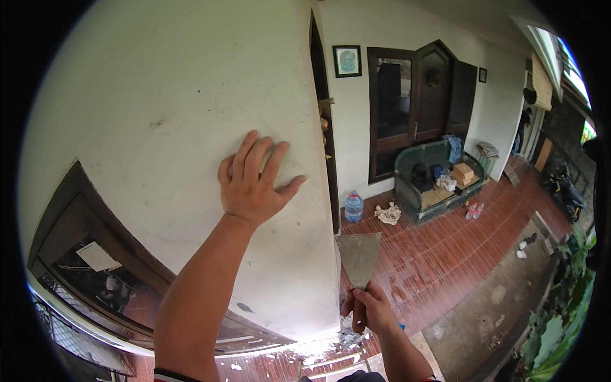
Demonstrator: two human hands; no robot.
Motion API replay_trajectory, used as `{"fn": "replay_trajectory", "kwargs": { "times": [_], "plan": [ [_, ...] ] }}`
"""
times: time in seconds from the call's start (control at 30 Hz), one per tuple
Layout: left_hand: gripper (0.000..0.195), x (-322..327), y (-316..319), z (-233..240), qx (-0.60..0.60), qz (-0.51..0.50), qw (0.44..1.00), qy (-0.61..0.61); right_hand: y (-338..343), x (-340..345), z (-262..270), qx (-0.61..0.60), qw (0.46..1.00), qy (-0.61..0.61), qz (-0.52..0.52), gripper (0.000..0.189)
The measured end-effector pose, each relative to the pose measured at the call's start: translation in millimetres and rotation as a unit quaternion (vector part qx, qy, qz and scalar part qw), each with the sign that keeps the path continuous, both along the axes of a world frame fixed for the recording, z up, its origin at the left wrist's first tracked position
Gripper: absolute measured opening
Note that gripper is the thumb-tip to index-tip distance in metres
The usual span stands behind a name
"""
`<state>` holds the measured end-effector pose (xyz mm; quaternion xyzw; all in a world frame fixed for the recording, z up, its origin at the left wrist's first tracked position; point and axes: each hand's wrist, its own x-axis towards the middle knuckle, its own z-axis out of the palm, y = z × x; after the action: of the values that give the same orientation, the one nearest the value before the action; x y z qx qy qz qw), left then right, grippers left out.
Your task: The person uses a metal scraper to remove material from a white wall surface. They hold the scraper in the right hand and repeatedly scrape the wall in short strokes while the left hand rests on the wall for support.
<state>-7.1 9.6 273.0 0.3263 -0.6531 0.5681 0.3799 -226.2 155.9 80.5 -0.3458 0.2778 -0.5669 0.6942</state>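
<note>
My left hand [253,179] lies with spread fingers against the pale painted wall [191,157], holding nothing. The wall around it shows small dark marks and scuffs. Lower right, beside the wall's vertical corner, my right hand [367,303] grips the brown handle of a putty knife [360,258]. Its broad, grey-smeared blade points up, near the wall's edge; whether it touches the wall cannot be told.
White flakes [315,351] litter the floor by rungs or bars below me. Wooden-framed glass [102,210] is at left. Beyond the corner stand a water jug [353,207], a crumpled cloth [387,213] and a green wicker bench [420,210] holding bags and a cardboard box [463,174]. Plants line the right.
</note>
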Motion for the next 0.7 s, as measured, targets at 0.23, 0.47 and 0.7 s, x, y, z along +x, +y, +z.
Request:
{"fn": "replay_trajectory", "kwargs": {
  "times": [0.23, 0.47, 0.7],
  "plan": [
    [0.04, 0.8, -2.9, -2.0, -0.03, 0.03, 0.999, -0.027, -59.2, 15.6, 37.0, -0.068, 0.994, 0.067, -0.054, 0.024],
    [0.023, 3.3, -3.9, -3.0, -0.048, 0.038, 0.998, -0.022, -92.3, 26.4, 55.7, -0.072, 0.984, 0.133, -0.097, 0.031],
    [0.025, 3.6, -4.8, -5.5, -0.059, 0.029, 0.998, -0.02, -86.3, 25.3, 79.3, 0.017, 0.98, 0.166, -0.104, 0.029]
  ]
}}
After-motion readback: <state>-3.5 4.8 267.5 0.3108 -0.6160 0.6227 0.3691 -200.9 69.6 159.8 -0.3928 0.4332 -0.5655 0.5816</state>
